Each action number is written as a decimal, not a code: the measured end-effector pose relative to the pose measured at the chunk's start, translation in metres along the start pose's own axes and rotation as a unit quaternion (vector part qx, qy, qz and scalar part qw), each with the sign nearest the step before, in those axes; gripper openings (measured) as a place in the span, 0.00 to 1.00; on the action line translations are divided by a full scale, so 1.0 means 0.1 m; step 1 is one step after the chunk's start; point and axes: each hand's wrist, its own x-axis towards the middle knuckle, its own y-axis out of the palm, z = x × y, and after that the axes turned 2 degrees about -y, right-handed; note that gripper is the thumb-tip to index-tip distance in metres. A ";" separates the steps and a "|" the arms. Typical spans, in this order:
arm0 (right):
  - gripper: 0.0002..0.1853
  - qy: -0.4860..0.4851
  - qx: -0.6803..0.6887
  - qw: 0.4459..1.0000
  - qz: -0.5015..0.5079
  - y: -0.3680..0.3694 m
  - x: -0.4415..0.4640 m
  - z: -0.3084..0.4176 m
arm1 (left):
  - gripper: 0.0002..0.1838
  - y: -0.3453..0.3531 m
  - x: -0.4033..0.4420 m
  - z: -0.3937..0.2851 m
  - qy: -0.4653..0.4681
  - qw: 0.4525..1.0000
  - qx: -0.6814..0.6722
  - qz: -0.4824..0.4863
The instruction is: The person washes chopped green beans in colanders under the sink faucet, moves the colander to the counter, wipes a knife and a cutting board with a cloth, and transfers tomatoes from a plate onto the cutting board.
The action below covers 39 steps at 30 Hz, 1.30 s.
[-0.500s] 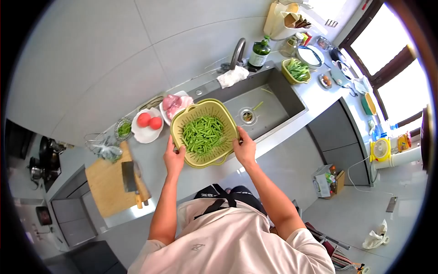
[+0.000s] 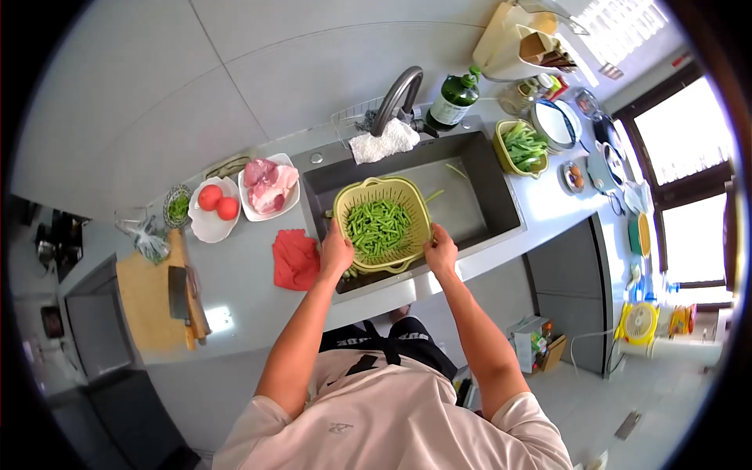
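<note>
Between my hands is a yellow-green colander (image 2: 404,191) with chopped green beans (image 2: 379,228) in it. My left hand (image 2: 337,252) grips its left side and my right hand (image 2: 441,250) its right side, fingers partly hidden by the rim. The colander is over the left part of the grey sink (image 2: 486,188); whether it touches the bottom I cannot tell. Left of my left hand a red cloth (image 2: 295,260) lies on the counter. The curved faucet (image 2: 397,94) has a white cloth (image 2: 384,142) below it.
Raw meat (image 2: 269,186) and tomatoes (image 2: 218,202) are in white dishes at the left. Farther left, a cleaver (image 2: 178,293) lies on a cutting board (image 2: 145,301). Right of the sink stands a basket of green vegetables (image 2: 523,149), and behind it a green pump bottle (image 2: 453,99).
Both hands have carried the colander rightward from the counter to over the sink. The red cloth on the counter has come into sight. The camera view has shifted.
</note>
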 end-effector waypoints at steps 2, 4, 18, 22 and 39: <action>0.29 0.004 -0.014 0.998 0.054 0.02 0.26 -0.16 | 0.34 0.23 0.11 0.01 -0.017 1.000 0.002 -0.019; 0.29 -0.001 -0.007 0.996 0.085 0.12 0.51 -0.34 | 0.33 0.38 0.20 -0.03 -0.062 0.997 -0.029 -0.025; 0.33 -0.018 0.024 0.987 0.156 0.89 0.96 -0.79 | 0.37 1.01 0.52 0.66 -0.101 0.984 -0.028 -0.147; 0.33 -0.015 -0.006 0.985 0.174 0.89 1.01 -0.70 | 0.40 0.95 0.63 0.71 -0.096 0.988 -0.025 -0.121; 0.29 -0.114 -0.051 0.970 0.209 0.68 1.13 -0.65 | 0.33 1.10 0.47 -0.46 0.028 0.988 0.104 -0.110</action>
